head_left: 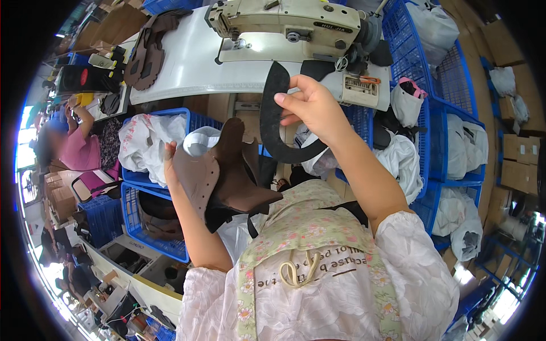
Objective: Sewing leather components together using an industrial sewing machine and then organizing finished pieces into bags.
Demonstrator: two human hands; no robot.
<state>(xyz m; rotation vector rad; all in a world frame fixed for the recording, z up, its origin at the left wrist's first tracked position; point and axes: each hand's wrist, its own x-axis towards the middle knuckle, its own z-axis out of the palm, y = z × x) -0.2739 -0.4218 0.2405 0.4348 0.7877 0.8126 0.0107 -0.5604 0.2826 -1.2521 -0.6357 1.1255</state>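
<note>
My left hand (170, 156) grips the left edge of a brown leather boot upper (239, 190), which has a row of holes along one flap. Most of that hand's fingers are hidden behind the leather. Raised in front of the sewing machine, my right hand (310, 105) pinches a curved black flat piece (273, 122), hook-shaped and felt-like, between thumb and fingers. The black piece hangs to the right of the upper, apart from it. A white rounded object (200, 141) shows just behind the upper's top left; its kind is unclear.
A cream sewing machine (290, 25) stands on a white table (176, 62), with brown cut pieces (147, 57) at its left end. Blue crates (132, 210) with white bags flank me on both sides. Another person (85, 139) in pink sits at the far left.
</note>
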